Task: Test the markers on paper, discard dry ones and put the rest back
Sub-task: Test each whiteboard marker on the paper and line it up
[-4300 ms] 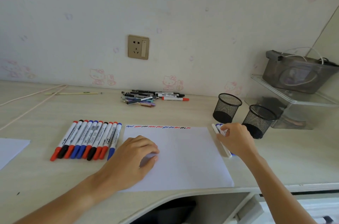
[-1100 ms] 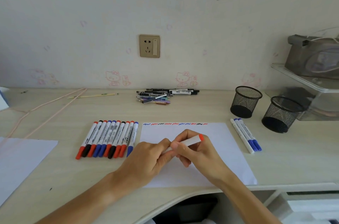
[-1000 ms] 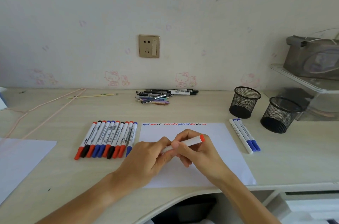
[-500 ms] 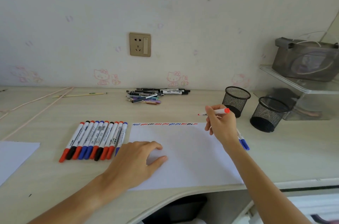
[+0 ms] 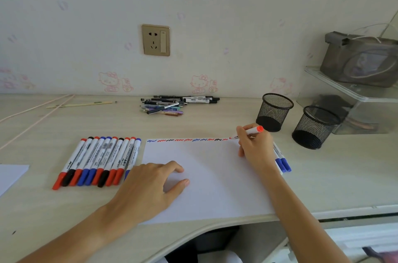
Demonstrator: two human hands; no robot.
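Note:
A white paper sheet [image 5: 215, 178] lies on the desk with a row of red, blue and black scribbles along its far edge. My right hand [image 5: 255, 148] grips an uncapped red marker [image 5: 249, 132], its tip touching the paper's far right corner. My left hand [image 5: 148, 189] rests on the sheet's near left part, fingers loosely bent; whether it holds the cap I cannot tell. A row of several capped markers [image 5: 99, 160] lies left of the paper. Two blue-capped markers [image 5: 282, 160] lie right of it, partly behind my right wrist.
Two black mesh cups [image 5: 274, 112] [image 5: 315, 127] stand at the right rear. A pile of assorted pens [image 5: 174, 104] lies by the wall. A clear shelf with a grey bag [image 5: 361, 58] sits far right. Another paper sheet [image 5: 10, 174] lies far left.
My hands held the red marker together over the paper, then parted. My right hand carried it to the paper's far right corner and lowered the tip; my left hand settled on the sheet.

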